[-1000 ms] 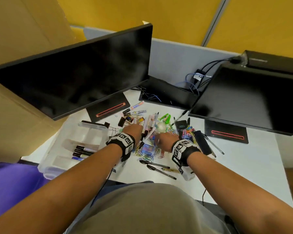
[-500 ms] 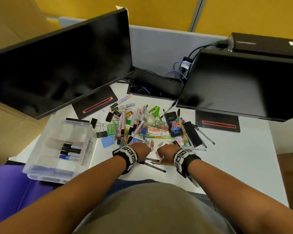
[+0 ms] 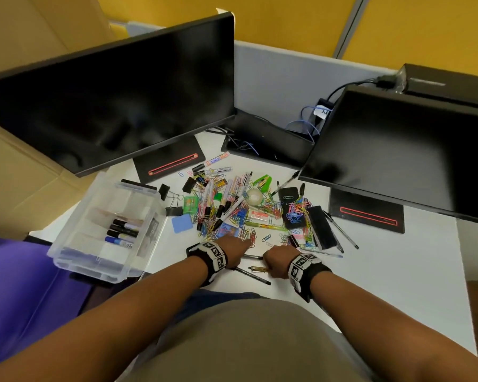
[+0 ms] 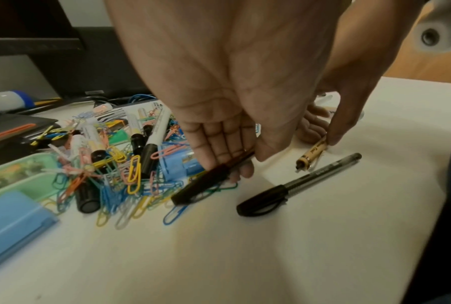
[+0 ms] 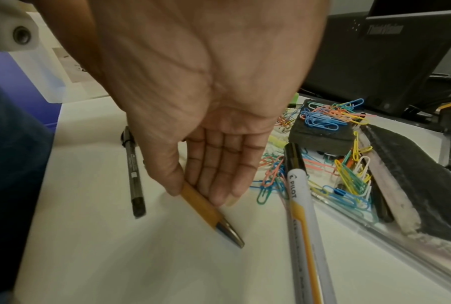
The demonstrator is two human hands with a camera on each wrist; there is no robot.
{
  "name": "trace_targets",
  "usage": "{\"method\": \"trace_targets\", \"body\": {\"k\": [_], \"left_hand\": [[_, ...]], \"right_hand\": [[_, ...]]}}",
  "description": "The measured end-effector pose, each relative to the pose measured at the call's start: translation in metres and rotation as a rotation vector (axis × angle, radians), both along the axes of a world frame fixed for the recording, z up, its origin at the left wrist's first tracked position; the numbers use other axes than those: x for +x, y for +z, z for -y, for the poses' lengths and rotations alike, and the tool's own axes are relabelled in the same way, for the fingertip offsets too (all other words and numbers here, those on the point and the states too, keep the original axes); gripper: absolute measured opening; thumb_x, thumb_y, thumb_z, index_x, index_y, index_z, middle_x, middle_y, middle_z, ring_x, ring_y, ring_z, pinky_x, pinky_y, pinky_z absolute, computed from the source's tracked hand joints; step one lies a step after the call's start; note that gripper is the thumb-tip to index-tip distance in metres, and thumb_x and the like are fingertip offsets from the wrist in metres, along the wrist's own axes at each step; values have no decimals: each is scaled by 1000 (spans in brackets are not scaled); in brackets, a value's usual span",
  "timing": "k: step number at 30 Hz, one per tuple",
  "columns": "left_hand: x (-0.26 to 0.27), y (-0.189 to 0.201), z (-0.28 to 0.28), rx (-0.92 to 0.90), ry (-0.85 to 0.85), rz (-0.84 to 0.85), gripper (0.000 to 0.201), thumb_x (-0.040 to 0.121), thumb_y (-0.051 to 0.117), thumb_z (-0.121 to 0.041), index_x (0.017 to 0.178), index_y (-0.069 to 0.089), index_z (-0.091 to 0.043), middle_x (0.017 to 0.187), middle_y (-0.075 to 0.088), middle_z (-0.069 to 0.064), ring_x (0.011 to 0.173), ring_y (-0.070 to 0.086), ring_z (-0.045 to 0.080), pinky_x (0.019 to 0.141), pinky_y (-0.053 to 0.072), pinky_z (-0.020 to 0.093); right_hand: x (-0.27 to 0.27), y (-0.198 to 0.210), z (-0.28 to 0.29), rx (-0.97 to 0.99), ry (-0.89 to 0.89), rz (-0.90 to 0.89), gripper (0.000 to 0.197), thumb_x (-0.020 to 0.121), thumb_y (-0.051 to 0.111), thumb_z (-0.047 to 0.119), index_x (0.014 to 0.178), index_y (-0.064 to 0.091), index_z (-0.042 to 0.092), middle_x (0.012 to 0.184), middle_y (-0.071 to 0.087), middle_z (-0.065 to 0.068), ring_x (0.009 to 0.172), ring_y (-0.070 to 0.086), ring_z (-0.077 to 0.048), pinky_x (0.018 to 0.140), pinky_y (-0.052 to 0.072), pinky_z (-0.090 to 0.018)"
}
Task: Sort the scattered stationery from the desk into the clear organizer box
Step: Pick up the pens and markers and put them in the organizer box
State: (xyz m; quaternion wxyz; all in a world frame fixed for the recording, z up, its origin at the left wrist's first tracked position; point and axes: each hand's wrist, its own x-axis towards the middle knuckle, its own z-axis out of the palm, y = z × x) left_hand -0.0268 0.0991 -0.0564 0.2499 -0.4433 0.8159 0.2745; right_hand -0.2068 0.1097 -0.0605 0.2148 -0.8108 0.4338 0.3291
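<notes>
The clear organizer box (image 3: 66,245) stands at the left of the white desk with several markers (image 3: 122,230) in one compartment. A heap of scattered stationery (image 3: 243,208) lies mid-desk. My left hand (image 3: 246,245) (image 4: 237,164) pinches a black pen (image 4: 208,181) between thumb and fingers at the heap's near edge. Just to the right, my right hand (image 3: 268,264) (image 5: 201,193) pinches an orange pen (image 5: 206,209) (image 3: 257,269) low over the desk. A second black pen (image 3: 253,277) (image 4: 297,185) lies loose between the wrists.
Two dark monitors (image 3: 116,100) (image 3: 409,150) overhang the back of the desk on black bases. Black erasers (image 3: 322,227), a tape roll (image 3: 254,197), binder clips (image 3: 174,208) and coloured paper clips (image 5: 349,179) crowd the heap. A white Pilot pen (image 5: 301,205) lies by my right hand.
Both hands pulled back from the middle of the heap to the pens at its near edge and took hold of one each. The head view shifted, showing more of the box.
</notes>
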Motion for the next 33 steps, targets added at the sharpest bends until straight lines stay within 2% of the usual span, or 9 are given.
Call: {"method": "trace_targets", "body": {"k": [5,10,13,16,21,25,28,31,33], "left_hand": [[7,-1,-6,31,118,-64,45,93,50,-15,135,33,-9,121,53,20,99,59,37,77,49,40],[10,-11,-9,12,24,3,46,88,64,-44,118,47,-14,116,57,10,100,59,31,76,48,37],[10,-15,-9,-4,-9,38,35,85,71,-31,110,52,-14,112,58,9,99,60,30,76,48,36],[12,-19,-11,-15,-38,59,22,88,66,-20,105,56,-12,111,59,11,99,60,30,78,50,37],[12,-15,-5,-6,2,12,21,86,65,-25,102,59,-12,109,56,10,94,59,29,75,49,35],[19,-5,7,59,121,-81,16,85,63,-26,87,50,-18,91,55,6,81,50,24,68,41,31],[26,1,14,101,199,-141,14,88,59,-26,85,48,-18,84,53,1,78,50,21,63,36,27],[31,10,21,130,288,-213,12,93,54,-26,87,53,-16,85,56,1,80,51,20,70,41,28],[35,14,25,143,387,-292,17,96,53,-28,86,55,-14,83,58,3,76,52,19,69,41,29]], "right_hand": [[0,3,5,29,32,-26,24,85,67,30,103,66,14,102,68,-10,95,65,-30,80,53,-36],[0,4,8,46,37,-24,24,84,68,32,101,65,13,102,67,-11,94,65,-31,77,52,-35],[-1,3,9,47,26,-12,27,85,68,33,104,64,13,105,67,-11,96,64,-31,77,50,-35],[-3,4,9,44,7,3,30,86,68,32,108,63,12,108,66,-12,99,64,-31,78,50,-35],[-4,6,12,35,-41,56,35,86,69,32,112,57,12,110,65,-13,100,63,-31,77,49,-35],[-6,8,15,33,-87,113,27,90,60,17,116,54,12,110,65,-14,98,62,-33,77,46,-34],[-5,10,21,33,-92,130,28,89,55,10,117,60,13,112,65,-12,100,62,-32,79,48,-33],[-2,13,28,37,-108,150,27,87,59,15,114,62,12,112,65,-11,101,61,-31,81,50,-34],[0,13,33,33,-123,165,27,86,62,21,112,63,12,112,64,-10,103,61,-31,79,47,-31]]}}
